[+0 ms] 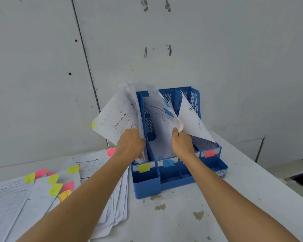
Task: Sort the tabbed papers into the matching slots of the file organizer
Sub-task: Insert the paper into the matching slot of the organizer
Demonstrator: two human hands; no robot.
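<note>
A blue file organizer [177, 179] stands on the table against the wall, with yellow [144, 167], blue [168, 163] and pink [210, 153] labels on its front. My left hand [130, 143] grips a bundle of yellow-tabbed papers [116, 119] that leans left out of the leftmost slot. My right hand [181, 143] pinches the crumpled edge of the blue-tabbed papers [162, 117] in the middle slot. A white sheet [191, 119] leans out of a slot further right.
A fanned pile of papers [47, 189] with yellow, pink and orange tabs lies on the table to the left of the organizer. The white table [173, 220] has brown stains in front of it. A grey wall stands directly behind.
</note>
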